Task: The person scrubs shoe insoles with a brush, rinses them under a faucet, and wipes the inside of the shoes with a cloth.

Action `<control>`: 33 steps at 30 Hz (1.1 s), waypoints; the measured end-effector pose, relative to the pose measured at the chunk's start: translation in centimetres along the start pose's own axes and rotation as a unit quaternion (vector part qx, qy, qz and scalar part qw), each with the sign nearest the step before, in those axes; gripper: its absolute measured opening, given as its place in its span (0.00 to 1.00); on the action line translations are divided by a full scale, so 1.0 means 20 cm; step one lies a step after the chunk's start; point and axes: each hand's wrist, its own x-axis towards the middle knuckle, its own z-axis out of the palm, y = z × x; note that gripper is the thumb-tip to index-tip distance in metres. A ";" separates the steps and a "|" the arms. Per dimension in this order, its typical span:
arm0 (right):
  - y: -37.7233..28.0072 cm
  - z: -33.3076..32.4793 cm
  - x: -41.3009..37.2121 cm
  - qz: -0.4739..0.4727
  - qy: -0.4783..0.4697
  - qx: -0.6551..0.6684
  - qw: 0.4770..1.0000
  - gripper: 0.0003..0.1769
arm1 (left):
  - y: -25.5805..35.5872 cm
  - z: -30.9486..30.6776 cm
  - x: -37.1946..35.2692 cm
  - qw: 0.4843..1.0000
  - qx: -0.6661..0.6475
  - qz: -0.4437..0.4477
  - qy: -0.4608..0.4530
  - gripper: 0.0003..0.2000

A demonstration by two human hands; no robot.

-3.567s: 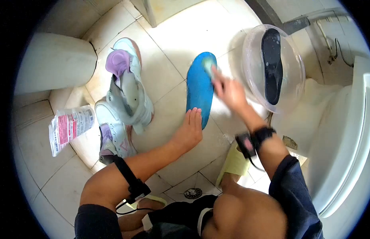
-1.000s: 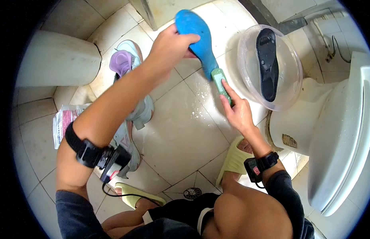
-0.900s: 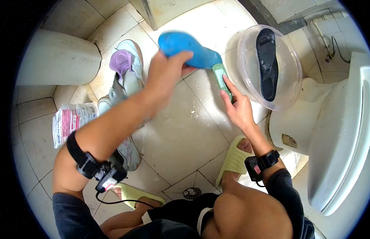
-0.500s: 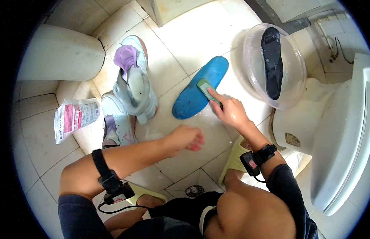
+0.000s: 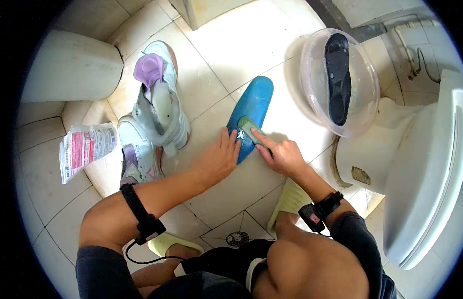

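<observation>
A blue insole lies slanted on the wet tiled floor, with a small whitish foam patch near its middle. My right hand is closed on a small green scrub brush, which rests against the insole; its bristles are hidden underneath. Stretched fingers of my left hand lie on the insole's left edge, beside the foam. Left of that hand is a pair of white sneakers: one sneaker has a purple tongue, and the other sneaker stands nearer my left forearm.
A clear plastic basin at the upper right has a black insole laid across it. The white toilet is on the right. A printed plastic pouch sits at the left. Between my slippered feet is a floor drain.
My left hand has moved up and right onto the insole, its fingers now stretched out. The insole has turned more upright and shifted slightly left. The brush has moved a little down and left.
</observation>
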 end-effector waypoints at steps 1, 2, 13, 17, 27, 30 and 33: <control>-0.01 0.01 -0.02 -0.029 0.008 0.000 1.000 0.26 | 0.02 -0.02 0.00 0.998 0.057 0.018 -0.026 0.22; -0.01 0.02 -0.03 -0.023 -0.016 -0.020 0.999 0.26 | 0.04 -0.02 0.01 0.998 0.056 0.017 -0.027 0.22; 0.22 -0.21 0.61 0.234 0.118 0.167 0.951 0.23 | 0.09 0.03 0.03 0.996 0.066 0.036 -0.050 0.24; 0.00 -0.10 0.53 0.209 0.145 0.174 0.951 0.24 | 0.14 0.11 0.05 0.999 0.021 -0.007 -0.049 0.25; 0.06 0.09 0.21 0.042 0.119 -0.026 0.992 0.25 | 0.13 0.08 0.03 0.999 0.029 -0.007 -0.025 0.24; 0.20 0.10 0.39 0.118 0.158 -0.009 0.980 0.22 | 0.08 0.04 0.08 0.999 0.046 -0.020 -0.004 0.23; 0.20 -0.17 0.53 0.267 0.154 0.129 0.942 0.23 | 0.03 -0.02 0.06 0.995 0.081 0.022 -0.061 0.23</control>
